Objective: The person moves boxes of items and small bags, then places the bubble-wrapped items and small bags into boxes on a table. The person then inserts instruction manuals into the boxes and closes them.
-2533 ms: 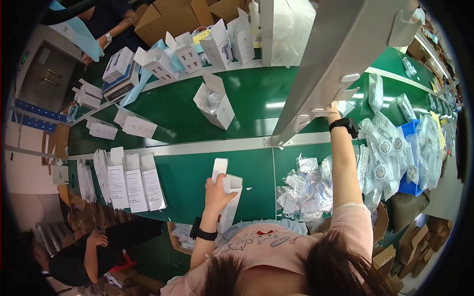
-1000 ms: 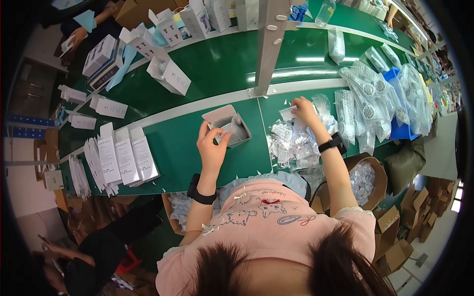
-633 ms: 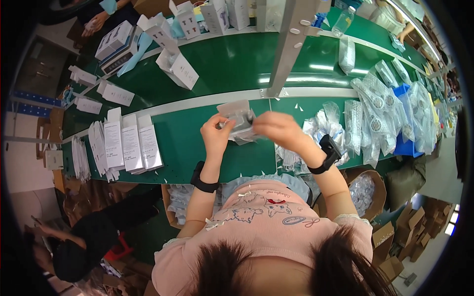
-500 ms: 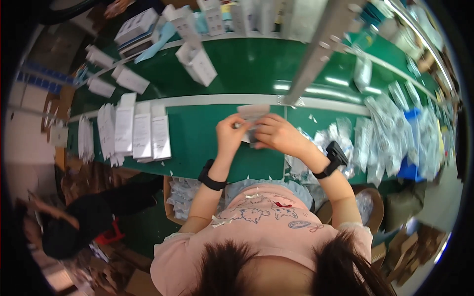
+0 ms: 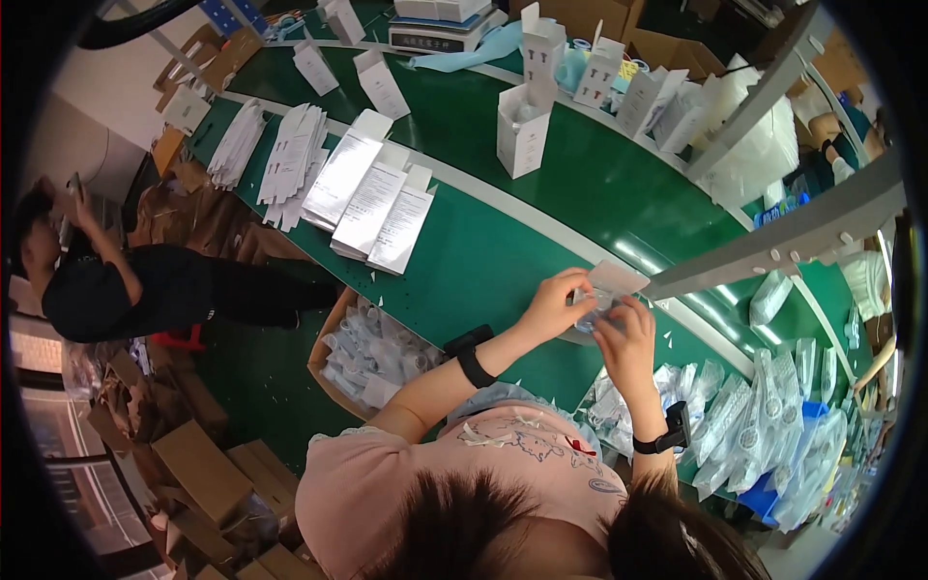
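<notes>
Between my two hands is a small white box (image 5: 619, 275) with its flap raised on the far side. Clear plastic packaging (image 5: 592, 317) shows at its opening, under my fingers; what it wraps I cannot make out. My left hand (image 5: 553, 307) is closed at the box's left side, thumb and fingers bent in. My right hand (image 5: 628, 346) comes from the right, its fingers curled over the plastic at the opening. Both hands are above the green table (image 5: 474, 261), close to its pale divider rail. The lower part of the box is mostly hidden.
Flat white cartons (image 5: 372, 198) lie in stacks at the left. Upright white boxes (image 5: 525, 130) stand beyond the rail. Bagged parts (image 5: 744, 425) heap at the right, behind a metal post (image 5: 793, 246). An open carton of plastic pieces (image 5: 372, 353) is below the table; a person (image 5: 126, 280) is at left.
The whole view has swung, so the table and cartons appear turned and my hands lie further right and lower. Both hands stay at the white box; the clear plastic now shows more plainly.
</notes>
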`<state>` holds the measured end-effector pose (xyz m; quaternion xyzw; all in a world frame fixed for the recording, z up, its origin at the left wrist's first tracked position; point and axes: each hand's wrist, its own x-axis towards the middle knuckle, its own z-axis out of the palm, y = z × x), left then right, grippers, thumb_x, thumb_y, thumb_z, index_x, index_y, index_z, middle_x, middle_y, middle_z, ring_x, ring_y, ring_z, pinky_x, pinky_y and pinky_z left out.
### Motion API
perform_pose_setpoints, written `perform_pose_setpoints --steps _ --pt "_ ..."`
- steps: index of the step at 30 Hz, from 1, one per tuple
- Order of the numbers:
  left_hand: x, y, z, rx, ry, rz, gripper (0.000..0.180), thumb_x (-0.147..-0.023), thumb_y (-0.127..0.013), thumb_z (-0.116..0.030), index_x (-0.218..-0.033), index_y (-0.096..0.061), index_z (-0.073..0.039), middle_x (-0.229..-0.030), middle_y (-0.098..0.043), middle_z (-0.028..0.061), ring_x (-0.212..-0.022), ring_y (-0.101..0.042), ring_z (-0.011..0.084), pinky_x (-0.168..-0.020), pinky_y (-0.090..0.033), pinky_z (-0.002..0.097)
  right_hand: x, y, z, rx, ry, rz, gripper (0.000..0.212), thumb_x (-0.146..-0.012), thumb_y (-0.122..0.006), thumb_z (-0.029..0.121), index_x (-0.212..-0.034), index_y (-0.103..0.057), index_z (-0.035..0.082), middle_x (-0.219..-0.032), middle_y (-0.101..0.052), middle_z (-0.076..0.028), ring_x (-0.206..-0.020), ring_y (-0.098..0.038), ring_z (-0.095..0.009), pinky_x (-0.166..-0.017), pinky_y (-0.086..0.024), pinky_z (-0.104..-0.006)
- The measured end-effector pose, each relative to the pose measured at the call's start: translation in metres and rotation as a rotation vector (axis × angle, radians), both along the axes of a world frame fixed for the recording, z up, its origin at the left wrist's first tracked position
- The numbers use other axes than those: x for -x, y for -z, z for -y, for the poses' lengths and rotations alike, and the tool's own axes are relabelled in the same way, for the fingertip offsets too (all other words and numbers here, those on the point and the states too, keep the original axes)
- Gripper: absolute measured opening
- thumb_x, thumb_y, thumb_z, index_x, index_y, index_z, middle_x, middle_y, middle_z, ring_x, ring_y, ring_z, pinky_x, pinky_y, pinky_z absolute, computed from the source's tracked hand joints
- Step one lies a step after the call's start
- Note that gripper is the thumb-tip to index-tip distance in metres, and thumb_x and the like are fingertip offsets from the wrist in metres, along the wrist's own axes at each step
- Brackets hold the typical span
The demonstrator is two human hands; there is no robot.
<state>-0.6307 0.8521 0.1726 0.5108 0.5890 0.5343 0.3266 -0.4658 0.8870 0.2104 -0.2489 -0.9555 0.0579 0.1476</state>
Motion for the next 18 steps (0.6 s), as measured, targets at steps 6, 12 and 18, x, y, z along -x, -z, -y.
perform_pose_setpoints --steps 6,12,18 --pt "0.094 -0.029 0.033 -0.329 -0.47 -0.29 0.029 -0.069 -0.062 -0.001 -0.096 -0.053 -0.002 -0.109 -0.052 0.0123 -0.102 -0.049 0.0221 -0.082 -0.043 0.0302 -0.012 0.027 0.001 0.358 0.124 -0.526 0.067 -0.055 -0.075 0.02 -0.114 -0.044 0.01 -0.115 -0.042 -0.012 -0.117 -0.033 -0.03 -0.098 -0.024 -0.043" --pt "0.383 -0.04 0.151 -0.11 -1.234 -0.479 0.031 -0.074 -0.056 -0.005 -0.104 -0.051 -0.001 -0.104 -0.052 0.0102 -0.094 -0.049 0.02 -0.083 -0.039 0.0288 -0.012 0.068 0.01 0.92 0.126 -0.945 0.093 -0.052 -0.079 0.015 -0.127 -0.025 0.012 -0.126 -0.032 -0.013 -0.119 -0.032 -0.028 -0.097 -0.029 -0.0388" --pt "0.426 -0.013 0.131 0.545 -0.98 0.199 0.048 -0.076 -0.057 -0.035 -0.114 -0.048 -0.009 -0.108 -0.051 0.0074 -0.101 -0.044 0.0195 -0.081 -0.038 0.0388 -0.016 0.091 -0.012 1.304 0.294 -0.64 0.091 -0.055 -0.076 0.008 -0.128 -0.023 0.003 -0.124 -0.036 -0.012 -0.114 -0.038 -0.024 -0.095 -0.032 -0.0374"
